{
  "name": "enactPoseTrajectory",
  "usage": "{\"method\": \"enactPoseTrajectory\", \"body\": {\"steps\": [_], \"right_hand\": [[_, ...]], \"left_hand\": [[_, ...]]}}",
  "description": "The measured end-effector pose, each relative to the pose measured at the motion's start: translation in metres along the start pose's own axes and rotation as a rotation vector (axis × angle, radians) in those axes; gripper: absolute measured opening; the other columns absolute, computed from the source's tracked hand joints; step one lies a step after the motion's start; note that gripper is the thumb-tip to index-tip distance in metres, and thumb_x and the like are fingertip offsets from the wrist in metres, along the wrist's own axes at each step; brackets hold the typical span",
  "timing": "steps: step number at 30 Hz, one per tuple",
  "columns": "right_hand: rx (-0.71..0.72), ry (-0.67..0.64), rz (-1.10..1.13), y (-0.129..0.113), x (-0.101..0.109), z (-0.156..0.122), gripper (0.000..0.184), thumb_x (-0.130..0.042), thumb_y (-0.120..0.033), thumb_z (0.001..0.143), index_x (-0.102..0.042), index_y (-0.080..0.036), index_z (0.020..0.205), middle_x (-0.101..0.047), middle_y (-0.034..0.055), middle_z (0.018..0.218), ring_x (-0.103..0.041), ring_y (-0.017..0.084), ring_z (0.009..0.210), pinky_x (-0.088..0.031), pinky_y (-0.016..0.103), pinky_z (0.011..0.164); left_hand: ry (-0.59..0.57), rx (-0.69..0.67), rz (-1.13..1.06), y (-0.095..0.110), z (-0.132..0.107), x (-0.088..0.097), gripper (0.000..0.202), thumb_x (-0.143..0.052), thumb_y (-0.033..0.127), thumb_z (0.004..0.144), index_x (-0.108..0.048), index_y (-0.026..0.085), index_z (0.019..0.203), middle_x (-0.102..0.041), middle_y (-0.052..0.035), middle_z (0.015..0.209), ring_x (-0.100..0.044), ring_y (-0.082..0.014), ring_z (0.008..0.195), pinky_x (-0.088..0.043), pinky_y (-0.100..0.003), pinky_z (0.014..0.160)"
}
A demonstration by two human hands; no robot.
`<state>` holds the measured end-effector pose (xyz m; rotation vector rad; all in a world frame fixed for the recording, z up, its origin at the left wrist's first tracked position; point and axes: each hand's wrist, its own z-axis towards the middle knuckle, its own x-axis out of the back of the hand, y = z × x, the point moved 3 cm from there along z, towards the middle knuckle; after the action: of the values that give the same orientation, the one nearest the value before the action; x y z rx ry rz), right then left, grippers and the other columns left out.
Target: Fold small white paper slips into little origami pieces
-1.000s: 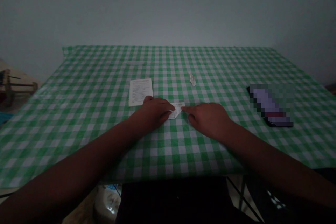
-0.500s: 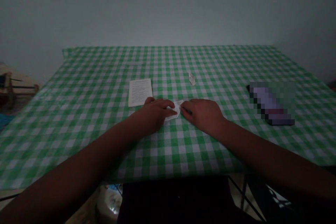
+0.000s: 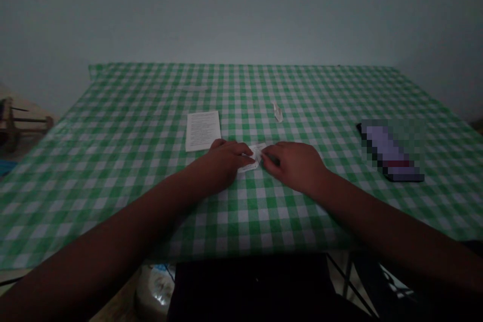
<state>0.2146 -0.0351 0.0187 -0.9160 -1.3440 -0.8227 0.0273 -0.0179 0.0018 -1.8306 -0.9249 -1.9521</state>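
Close together, both of my hands rest low over one small folded paper (image 3: pixel 257 154), near the middle of the worktop (image 3: pixel 241 216) and just in front of me. My left hand (image 3: pixel 225 165) lies over the paper's left part, thumb and forefinger a little apart with the tips down on it, probably so that it cannot skid on the smooth-looking cloth (image 3: pixel 320 226). My right hand (image 3: pixel 296 163) is drawn narrow, thumb and forefinger nearly meeting at the paper's right end; I take that as a pinch for fine control at the edge. How many layers sit under the tips I cannot tell.

Just beyond my left knuckles lies a printed sheet or pad (image 3: pixel 204 131), near enough that this hand has little room to go forward without brushing it. A small folded scrap (image 3: pixel 278 112) sits farther off, ahead of my right hand and apart from it, likely put there to be out of the way. Well to my right a phone (image 3: pixel 387 151) lies slanted, its screen blurred out, leaving that elbow some sideways play. Toward me, green and white checks run on to the near edge; the far edge meets the wall (image 3: pixel 241 10).
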Motion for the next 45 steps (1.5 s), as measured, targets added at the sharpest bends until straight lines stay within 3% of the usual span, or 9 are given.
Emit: {"method": "enactPoseTrajectory", "body": {"steps": [6, 16, 20, 23, 27, 34, 38, 41, 45], "right_hand": [[0.007, 0.01, -0.058, -0.003, -0.008, 0.003, 0.033, -0.041, -0.038, 0.101, -0.067, -0.018, 0.106, -0.075, 0.0072, 0.1, -0.069, 0.023, 0.084, -0.039, 0.032, 0.06], [0.009, -0.058, 0.041, -0.01, -0.001, -0.007, 0.067, -0.059, -0.072, 0.083, -0.062, -0.015, 0.119, -0.074, 0.0102, 0.109, -0.071, 0.029, 0.091, -0.047, 0.035, 0.067], [0.009, -0.039, 0.086, -0.003, -0.002, -0.001, 0.042, -0.04, -0.051, 0.102, -0.068, -0.019, 0.109, -0.075, 0.0068, 0.105, -0.07, 0.023, 0.091, -0.043, 0.032, 0.069], [-0.032, -0.027, 0.062, 0.001, -0.004, 0.005, 0.035, -0.037, -0.037, 0.104, -0.068, -0.021, 0.104, -0.075, 0.0047, 0.099, -0.069, 0.02, 0.086, -0.039, 0.031, 0.065], [-0.042, -0.021, 0.012, -0.004, -0.005, 0.004, 0.035, -0.043, -0.045, 0.102, -0.064, -0.018, 0.109, -0.074, 0.0069, 0.098, -0.069, 0.022, 0.082, -0.039, 0.031, 0.061], [0.0, -0.032, 0.15, 0.0, -0.001, -0.001, 0.058, -0.059, -0.066, 0.087, -0.064, -0.017, 0.117, -0.074, 0.0101, 0.104, -0.069, 0.025, 0.088, -0.043, 0.031, 0.064], [0.035, -0.025, 0.329, 0.016, 0.008, 0.003, 0.041, -0.05, -0.047, 0.1, -0.067, -0.018, 0.124, -0.075, 0.0066, 0.096, -0.067, 0.019, 0.083, -0.044, 0.029, 0.068], [0.071, -0.05, 0.253, 0.016, 0.014, 0.002, 0.035, -0.042, -0.03, 0.103, -0.071, -0.02, 0.121, -0.077, 0.0069, 0.1, -0.068, 0.019, 0.086, -0.045, 0.03, 0.075], [0.145, -0.162, 0.051, 0.0, 0.012, -0.008, 0.041, -0.039, -0.036, 0.104, -0.067, -0.027, 0.133, -0.078, 0.0076, 0.098, -0.071, 0.024, 0.086, -0.045, 0.032, 0.068]], "left_hand": [[0.03, -0.003, 0.008, 0.001, -0.001, 0.0, 0.053, -0.044, 0.0, 0.083, -0.068, 0.026, 0.123, -0.064, -0.0053, 0.137, -0.056, -0.0228, 0.124, -0.032, -0.045, 0.104], [0.021, 0.012, -0.016, 0.004, -0.002, 0.002, 0.049, -0.048, 0.004, 0.081, -0.068, 0.025, 0.121, -0.063, -0.0063, 0.136, -0.055, -0.0233, 0.125, -0.031, -0.045, 0.106], [0.031, -0.002, -0.023, 0.003, -0.002, 0.001, 0.053, -0.047, 0.004, 0.081, -0.066, 0.027, 0.125, -0.064, -0.005, 0.135, -0.054, -0.0225, 0.125, -0.03, -0.045, 0.107], [0.026, 0.002, -0.033, 0.003, -0.002, 0.001, 0.052, -0.047, 0.005, 0.081, -0.067, 0.026, 0.124, -0.063, -0.0058, 0.136, -0.055, -0.0236, 0.125, -0.03, -0.046, 0.107], [0.025, 0.007, -0.042, 0.004, -0.003, 0.003, 0.053, -0.046, 0.004, 0.08, -0.066, 0.026, 0.125, -0.064, -0.0056, 0.135, -0.056, -0.0241, 0.124, -0.031, -0.048, 0.106], [0.014, 0.007, -0.015, 0.008, -0.005, 0.008, 0.053, -0.049, 0.006, 0.081, -0.062, 0.025, 0.129, -0.063, -0.0075, 0.135, -0.057, -0.0256, 0.124, -0.029, -0.051, 0.109], [0.03, -0.027, 0.067, 0.013, -0.01, 0.01, 0.052, -0.051, 0.011, 0.084, -0.06, 0.029, 0.132, -0.062, -0.0058, 0.139, -0.057, -0.0275, 0.123, -0.019, -0.058, 0.114], [0.037, -0.034, 0.12, 0.015, -0.012, 0.01, 0.047, -0.053, 0.014, 0.085, -0.063, 0.029, 0.129, -0.061, -0.0055, 0.14, -0.056, -0.0284, 0.123, -0.018, -0.06, 0.114], [0.021, -0.034, 0.142, 0.019, -0.013, 0.012, 0.05, -0.054, 0.015, 0.086, -0.06, 0.03, 0.133, -0.06, -0.0046, 0.142, -0.055, -0.0285, 0.125, -0.021, -0.06, 0.113]]}}
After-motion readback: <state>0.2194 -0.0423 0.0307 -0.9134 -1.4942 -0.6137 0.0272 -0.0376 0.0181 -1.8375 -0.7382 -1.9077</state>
